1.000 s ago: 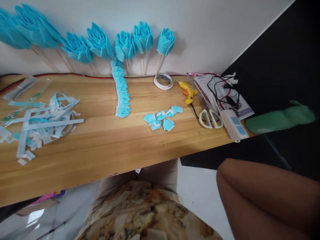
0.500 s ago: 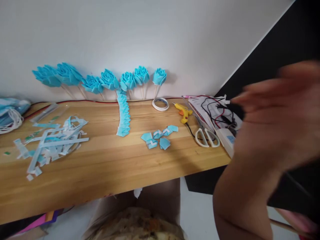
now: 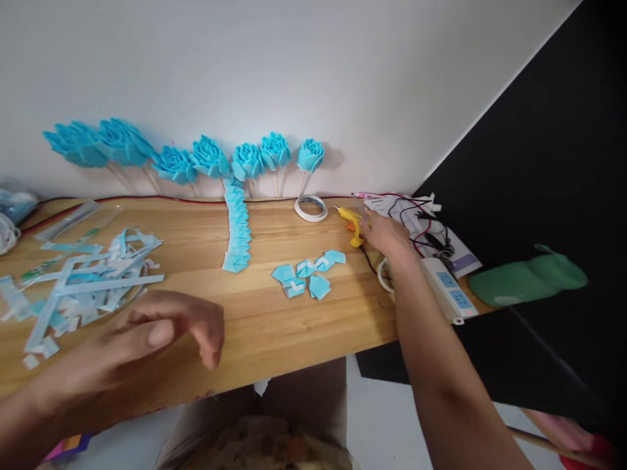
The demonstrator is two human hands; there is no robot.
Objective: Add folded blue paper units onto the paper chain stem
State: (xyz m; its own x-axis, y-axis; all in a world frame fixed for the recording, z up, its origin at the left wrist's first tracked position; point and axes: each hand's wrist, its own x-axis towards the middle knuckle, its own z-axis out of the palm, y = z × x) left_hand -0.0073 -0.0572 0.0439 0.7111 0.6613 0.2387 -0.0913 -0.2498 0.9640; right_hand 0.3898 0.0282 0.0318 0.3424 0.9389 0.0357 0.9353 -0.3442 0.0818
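My right hand reaches over the table with its fingers stretched out to the back of a yellow hot glue gun, which lies on its side. The fingertips meet the gun's handle and partly cover it. Below that forearm, the white handle of a pair of scissors is mostly hidden. My left hand hovers above the front left of the table, fingers bent and thumb apart, holding nothing. Several folded blue petal pieces lie between the hands, and a strip of overlapping blue folded pieces stretches behind them.
Several blue flowers on sticks lean against the wall. Blue and white scraps are heaped at left. A roll of white tape sits near the wall. A power strip, cables and a green bottle are at right.
My right hand has come down from the right foreground to the glue gun. My left hand has entered at lower left. The view has shifted slightly, uncovering the power strip and green bottle.
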